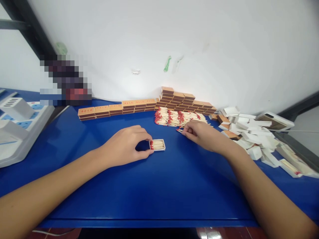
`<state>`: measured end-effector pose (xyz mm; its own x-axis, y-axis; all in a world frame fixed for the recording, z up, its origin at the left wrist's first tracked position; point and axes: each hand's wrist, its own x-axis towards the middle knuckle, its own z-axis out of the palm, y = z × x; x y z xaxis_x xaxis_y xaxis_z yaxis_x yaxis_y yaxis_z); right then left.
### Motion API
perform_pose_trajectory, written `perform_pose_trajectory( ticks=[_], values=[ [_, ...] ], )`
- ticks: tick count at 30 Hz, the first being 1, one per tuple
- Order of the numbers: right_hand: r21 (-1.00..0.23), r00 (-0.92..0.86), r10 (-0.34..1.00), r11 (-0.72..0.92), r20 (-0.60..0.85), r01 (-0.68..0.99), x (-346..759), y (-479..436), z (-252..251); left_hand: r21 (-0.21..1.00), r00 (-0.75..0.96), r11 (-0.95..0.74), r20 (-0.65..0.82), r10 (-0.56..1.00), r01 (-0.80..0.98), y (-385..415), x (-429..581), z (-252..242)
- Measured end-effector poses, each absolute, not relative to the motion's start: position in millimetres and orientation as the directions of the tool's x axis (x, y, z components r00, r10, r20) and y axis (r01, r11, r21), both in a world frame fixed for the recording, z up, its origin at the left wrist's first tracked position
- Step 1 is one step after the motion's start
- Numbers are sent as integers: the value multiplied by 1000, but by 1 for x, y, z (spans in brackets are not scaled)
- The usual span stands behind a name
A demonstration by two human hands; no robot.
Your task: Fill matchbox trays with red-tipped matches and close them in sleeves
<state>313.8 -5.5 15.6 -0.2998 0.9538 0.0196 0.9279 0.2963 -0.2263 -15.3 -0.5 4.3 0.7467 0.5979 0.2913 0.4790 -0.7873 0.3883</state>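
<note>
My left hand (127,146) grips the left end of a small white matchbox tray (164,148) between thumb and fingers. Red-tipped matches (157,144) lie side by side in that tray, which rests on the blue table. To the right, my right hand (201,134) is closed in a pinch on a few matches (179,130), their red heads pointing left. Just behind it lies a big heap of loose matches (179,118) with red heads and pale sticks. How many matches the right fingers hold is hidden.
Stacked brown matchboxes (139,104) line the wall behind. At right lies a pile of white trays (251,131) with some brown sleeves, beside a phone (274,120). One tray with matches (290,168) sits at the far right. A white power strip (32,132) occupies the left.
</note>
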Motion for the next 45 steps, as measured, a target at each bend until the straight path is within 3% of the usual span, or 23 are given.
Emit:
perform_pose_trajectory(
  ticks=[4,11,17,25,39,45],
  values=[
    [-251,-327,944,328,47,911,309,-9,20,388,747,-788,293,597,477,-1,-15,5],
    [-438,-477,872,475,114,764,268,-33,24,398,749,-783,281,600,478,-1,-14,6],
    [-344,-596,796,592,109,729,242,-44,16,382,751,-793,296,591,474,-1,-14,4],
    [-290,-598,787,613,149,735,244,-42,13,388,753,-796,301,585,464,0,-14,3],
    [-452,-598,750,654,283,607,243,-40,9,390,749,-803,324,579,452,-1,-15,4],
    [-437,-615,721,688,319,580,243,-38,6,392,749,-792,299,591,468,0,-15,5]
  ],
)
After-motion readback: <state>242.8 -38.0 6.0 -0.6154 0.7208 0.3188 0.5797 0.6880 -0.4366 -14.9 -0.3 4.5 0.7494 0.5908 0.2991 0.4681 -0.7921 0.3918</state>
